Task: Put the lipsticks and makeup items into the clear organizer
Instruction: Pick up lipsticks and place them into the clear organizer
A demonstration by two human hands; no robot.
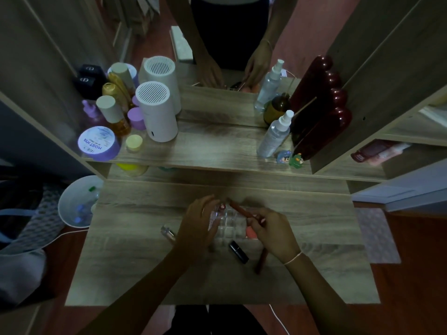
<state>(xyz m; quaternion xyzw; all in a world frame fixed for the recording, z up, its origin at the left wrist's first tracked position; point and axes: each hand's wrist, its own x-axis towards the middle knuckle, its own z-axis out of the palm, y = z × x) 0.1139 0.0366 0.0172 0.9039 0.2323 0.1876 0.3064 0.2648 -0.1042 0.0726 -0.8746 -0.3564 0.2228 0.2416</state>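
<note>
1. The clear plastic compartmented organizer (229,224) sits on the wood-grain desk (135,262), near its centre, between the two hands.
2. A small red-capped item (222,207) stands in a far-left compartment. A pink rounded item (251,233) lies in a near-right compartment.
3. The right hand (273,234) pinches a long slim red lip pencil (242,210) at its near end. The pencil slants up and to the left above the organizer's far side.
4. The left hand (198,226) rests against the organizer's left side, fingers curled around that edge.
5. A short black lipstick tube (239,252) lies on the desk just in front of the organizer.
6. A dark red slim stick (261,261) lies on the desk beside the black tube, partly under the right wrist.
7. A clear-capped pink gloss tube (168,233) lies on the desk left of the left hand.
8. The raised shelf (217,151) behind carries a white cylindrical ribbed-top device (158,112), a purple round jar (98,143) and a clear spray bottle (275,135).
9. A mirror (229,56) stands behind the shelf.
</note>
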